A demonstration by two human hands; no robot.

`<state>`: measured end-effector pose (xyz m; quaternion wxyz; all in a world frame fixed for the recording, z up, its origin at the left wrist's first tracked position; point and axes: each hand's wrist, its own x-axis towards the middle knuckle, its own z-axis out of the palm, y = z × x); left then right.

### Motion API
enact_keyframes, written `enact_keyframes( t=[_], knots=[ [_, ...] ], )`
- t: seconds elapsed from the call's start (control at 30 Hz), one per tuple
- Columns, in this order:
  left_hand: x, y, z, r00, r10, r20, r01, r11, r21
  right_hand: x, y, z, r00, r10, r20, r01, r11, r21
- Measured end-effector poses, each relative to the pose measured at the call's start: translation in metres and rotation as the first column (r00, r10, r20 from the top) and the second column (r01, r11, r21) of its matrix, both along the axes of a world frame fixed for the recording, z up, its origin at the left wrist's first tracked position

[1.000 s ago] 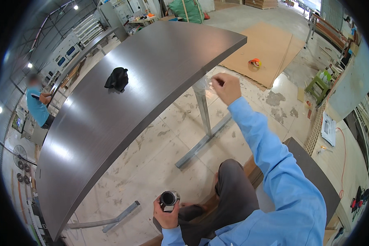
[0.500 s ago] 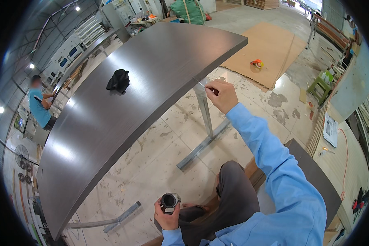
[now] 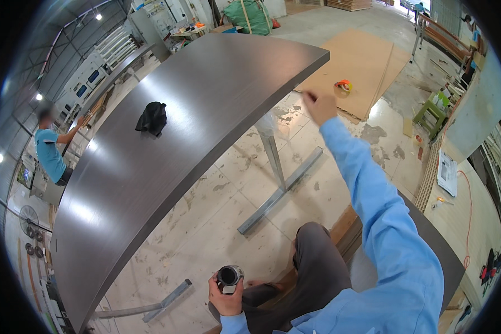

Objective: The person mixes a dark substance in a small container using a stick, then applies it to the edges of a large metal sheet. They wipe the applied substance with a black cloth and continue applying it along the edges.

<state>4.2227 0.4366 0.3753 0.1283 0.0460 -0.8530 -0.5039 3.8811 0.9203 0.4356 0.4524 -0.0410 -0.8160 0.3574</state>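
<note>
Low in the view, my left hand (image 3: 226, 299) is closed round a small open jar (image 3: 230, 275) with dark contents. My right hand (image 3: 320, 107), a little blurred, is beside the far right part of the panel's edge, apart from it. Its fingers look curled together, and whatever they pinch is too small or smeared to make out. The large dark brown panel (image 3: 195, 106) has a curved front edge and lies flat across metal stands. A crumpled black cloth (image 3: 152, 119) rests on top of it.
Under the panel stand metal legs (image 3: 273, 158) on a stained tile floor. Beyond my right hand lies a cardboard sheet (image 3: 367, 61) with a roll of orange tape (image 3: 344, 86). A green stool (image 3: 430, 116) stands at right. Another person (image 3: 51, 147) works far left.
My right hand has pulled away from the panel's edge, to the right and slightly up. A thin pale thing at its fingertips no longer shows. My left hand keeps the jar in place.
</note>
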Motion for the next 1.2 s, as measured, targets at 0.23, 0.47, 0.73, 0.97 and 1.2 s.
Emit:
enact_keyframes(
  t=[0.23,0.47,0.73,0.97,1.2],
  knots=[
    [-0.014,-0.029,-0.003,0.997,0.073,0.033,-0.072,0.996,-0.050,-0.016,0.167,-0.075,0.972,-0.144,0.185,0.234,0.643,-0.729],
    [-0.067,-0.106,-0.057,0.995,0.082,0.058,-0.077,0.994,-0.078,0.179,0.126,-0.192,0.814,-0.232,0.533,0.532,0.665,-0.523],
    [-0.081,-0.199,-0.082,0.999,-0.015,0.043,0.025,0.973,-0.230,0.229,-0.079,-0.225,0.562,-0.132,0.817,0.664,0.661,-0.350],
    [-0.068,-0.291,-0.104,0.903,-0.398,-0.165,0.056,0.489,-0.870,0.229,-0.198,-0.215,0.622,-0.044,0.782,0.554,0.730,-0.400],
    [-0.046,-0.335,-0.071,0.976,-0.212,-0.042,0.203,0.965,-0.166,0.274,-0.346,-0.154,0.664,0.153,0.732,0.203,0.905,-0.374]
  ],
)
